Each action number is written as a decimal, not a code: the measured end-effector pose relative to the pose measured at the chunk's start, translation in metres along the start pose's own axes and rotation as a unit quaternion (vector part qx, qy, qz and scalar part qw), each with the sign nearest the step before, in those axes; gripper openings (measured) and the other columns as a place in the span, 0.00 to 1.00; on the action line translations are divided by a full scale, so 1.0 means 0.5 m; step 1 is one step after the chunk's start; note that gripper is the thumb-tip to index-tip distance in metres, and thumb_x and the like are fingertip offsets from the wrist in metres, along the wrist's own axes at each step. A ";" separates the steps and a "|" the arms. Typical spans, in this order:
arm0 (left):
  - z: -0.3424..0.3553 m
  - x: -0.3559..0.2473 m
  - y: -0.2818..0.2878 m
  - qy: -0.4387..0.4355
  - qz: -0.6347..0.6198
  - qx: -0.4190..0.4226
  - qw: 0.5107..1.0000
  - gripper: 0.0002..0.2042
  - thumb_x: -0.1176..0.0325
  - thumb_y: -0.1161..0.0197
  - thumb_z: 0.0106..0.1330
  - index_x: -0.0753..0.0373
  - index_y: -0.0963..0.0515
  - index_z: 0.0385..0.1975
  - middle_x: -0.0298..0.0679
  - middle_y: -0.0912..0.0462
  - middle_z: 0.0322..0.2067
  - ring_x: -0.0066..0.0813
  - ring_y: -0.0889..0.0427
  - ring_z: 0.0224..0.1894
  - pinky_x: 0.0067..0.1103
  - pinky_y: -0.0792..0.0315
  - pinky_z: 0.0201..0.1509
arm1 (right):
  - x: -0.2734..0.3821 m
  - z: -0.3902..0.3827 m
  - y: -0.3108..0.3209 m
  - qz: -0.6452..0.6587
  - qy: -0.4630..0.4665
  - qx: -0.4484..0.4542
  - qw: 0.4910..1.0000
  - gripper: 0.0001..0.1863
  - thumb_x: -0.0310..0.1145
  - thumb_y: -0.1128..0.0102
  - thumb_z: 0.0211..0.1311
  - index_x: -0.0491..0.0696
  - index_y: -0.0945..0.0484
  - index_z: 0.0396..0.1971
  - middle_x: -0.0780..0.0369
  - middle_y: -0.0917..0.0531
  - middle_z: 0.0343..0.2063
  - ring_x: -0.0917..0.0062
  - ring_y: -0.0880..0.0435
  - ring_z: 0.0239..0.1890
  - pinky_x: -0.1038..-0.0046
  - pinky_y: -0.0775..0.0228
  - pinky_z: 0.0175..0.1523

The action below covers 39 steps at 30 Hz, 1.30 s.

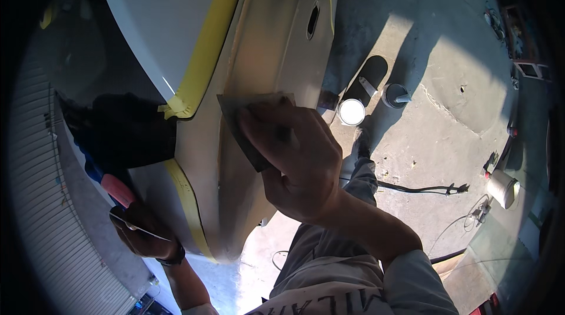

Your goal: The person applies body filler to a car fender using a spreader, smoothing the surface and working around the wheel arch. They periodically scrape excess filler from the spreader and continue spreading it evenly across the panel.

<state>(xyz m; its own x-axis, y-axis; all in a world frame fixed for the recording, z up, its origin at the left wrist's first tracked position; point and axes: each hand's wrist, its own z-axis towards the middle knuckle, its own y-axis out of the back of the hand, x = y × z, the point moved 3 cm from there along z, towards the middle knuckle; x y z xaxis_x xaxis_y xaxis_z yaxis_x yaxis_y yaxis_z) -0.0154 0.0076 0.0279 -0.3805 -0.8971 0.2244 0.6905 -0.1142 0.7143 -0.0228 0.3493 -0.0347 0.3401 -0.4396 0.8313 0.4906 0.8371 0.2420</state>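
Note:
My right hand (294, 162) grips a thin, dark, square sheet (252, 148) held against the beige, patchily coloured bumper panel (256, 62) of a vehicle. Yellow masking tape (209, 38) runs along the edge of the white body panel (165, 15) beside it, and more tape (189, 209) lines the lower section. At the lower left, my left hand (147, 238) is closed on a thin flat plate with a pale edge (141, 225), in shadow. A pink object (118, 188) shows just beyond that hand; I cannot tell whether it is held.
An open white can (352, 112) and a dark can (394, 96) stand on the concrete floor (447, 109) by my foot. A black hose (424, 188), a white bucket (501, 188) and cables (474, 218) lie rightward. A ribbed shutter (53, 185) is at far left.

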 end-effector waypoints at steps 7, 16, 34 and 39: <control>0.011 -0.006 -0.006 -0.017 0.049 -0.035 0.998 0.26 0.51 0.48 0.78 0.68 0.26 0.62 0.51 0.13 0.46 0.48 0.11 0.45 0.38 0.16 0.47 | 0.062 -0.081 -0.020 0.021 -0.029 0.026 0.999 0.24 0.19 0.30 0.48 0.48 0.12 0.49 0.58 0.16 0.43 0.68 0.14 0.40 0.60 0.20 0.59; 0.014 -0.003 -0.023 -0.013 -0.004 -0.052 0.999 0.29 0.55 0.36 0.74 0.73 0.27 0.64 0.55 0.14 0.48 0.48 0.11 0.45 0.37 0.16 0.46 | 0.074 -0.140 -0.009 0.073 -0.003 0.090 0.993 0.26 0.15 0.29 0.44 0.48 0.12 0.48 0.59 0.17 0.41 0.69 0.13 0.38 0.66 0.15 0.50; -0.025 -0.495 0.100 0.369 -0.485 0.325 0.723 0.15 0.65 0.56 0.82 0.69 0.24 0.49 0.40 0.19 0.41 0.28 0.20 0.38 0.24 0.26 0.40 | 0.111 -0.174 0.297 0.134 0.316 0.264 0.901 0.17 0.35 0.38 0.64 0.51 0.14 0.51 0.61 0.16 0.54 0.71 0.19 0.59 0.42 0.27 0.68; 0.007 -0.517 0.101 0.528 -0.666 0.232 0.474 0.16 0.64 0.59 0.83 0.69 0.29 0.54 0.34 0.33 0.17 0.19 0.35 0.16 0.18 0.38 0.17 | -0.069 -0.096 0.303 -0.047 0.265 0.277 0.923 0.20 0.32 0.35 0.60 0.51 0.16 0.54 0.64 0.17 0.50 0.73 0.19 0.56 0.48 0.26 0.67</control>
<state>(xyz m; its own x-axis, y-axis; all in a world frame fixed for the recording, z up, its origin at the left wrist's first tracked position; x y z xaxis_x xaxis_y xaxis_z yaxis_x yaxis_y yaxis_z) 0.1157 0.2354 0.0081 0.3993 0.0971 -0.9117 -0.0313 -0.9923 -0.1194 0.0781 0.4757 -0.0508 0.7328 -0.4936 0.4684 0.1026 0.7606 0.6411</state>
